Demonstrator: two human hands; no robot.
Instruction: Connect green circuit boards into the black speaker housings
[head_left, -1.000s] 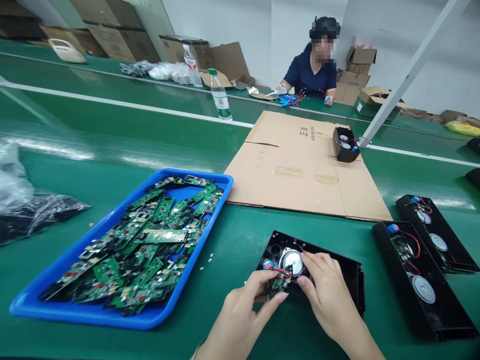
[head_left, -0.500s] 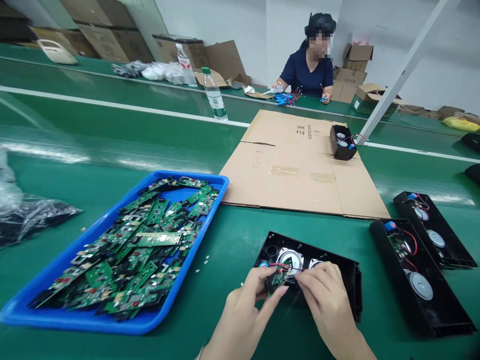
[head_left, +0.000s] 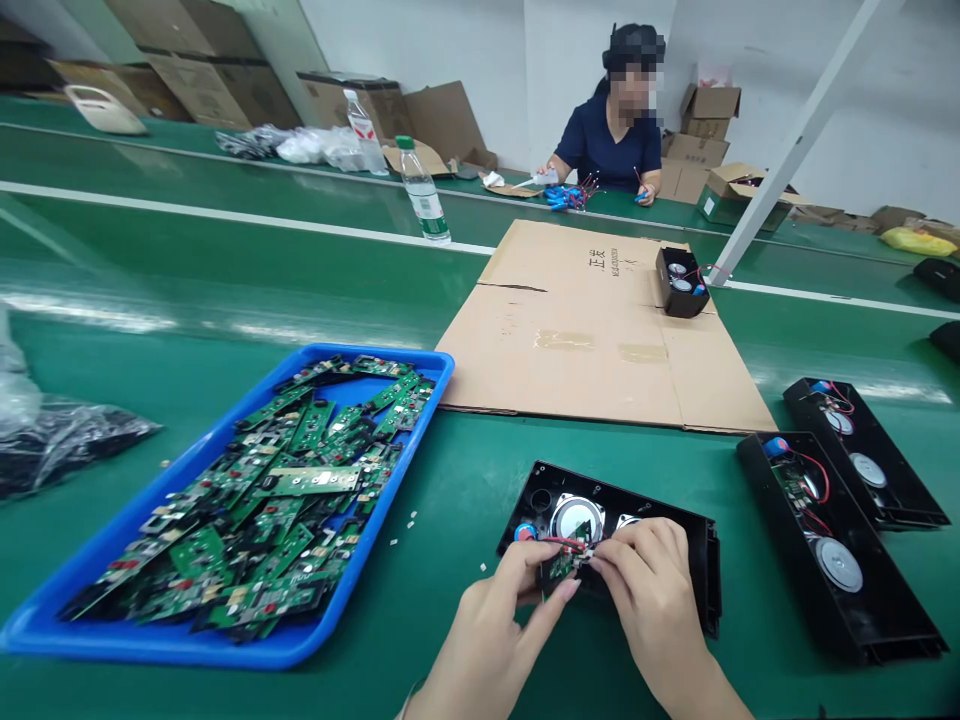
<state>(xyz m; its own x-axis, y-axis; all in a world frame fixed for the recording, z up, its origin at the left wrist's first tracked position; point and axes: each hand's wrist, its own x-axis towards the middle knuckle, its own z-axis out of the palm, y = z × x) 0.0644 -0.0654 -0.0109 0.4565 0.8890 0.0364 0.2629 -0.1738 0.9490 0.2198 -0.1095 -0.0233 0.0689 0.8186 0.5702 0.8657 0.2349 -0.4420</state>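
Observation:
In the head view, a black speaker casing (head_left: 703, 550) lies open side up in front of me. Two round silver speakers are set in it, the left speaker (head_left: 576, 520) in plain sight and the other partly behind my fingers. My left hand (head_left: 491, 615) pinches a small green circuit board (head_left: 559, 568) over the casing's near edge. Against the board's right end, my right hand (head_left: 652, 590) has its fingertips closed on a thin wire; its tip is too small to make out. Red wires cross the board, and a blue cylinder (head_left: 526, 533) sits at the casing's left.
Left of my hands stands a blue tray (head_left: 394, 510) piled with circuit boards. Two more casings, a nearer one (head_left: 885, 610) and a farther one (head_left: 911, 500), lie at right. Beyond is a cardboard sheet (head_left: 570, 385) bearing another casing (head_left: 682, 285). A co-worker (head_left: 611, 140) sits across.
My fingertips have drawn slightly closer together at the board's right end. The blue cylinder shows more fully now. The whole view has shifted a little.

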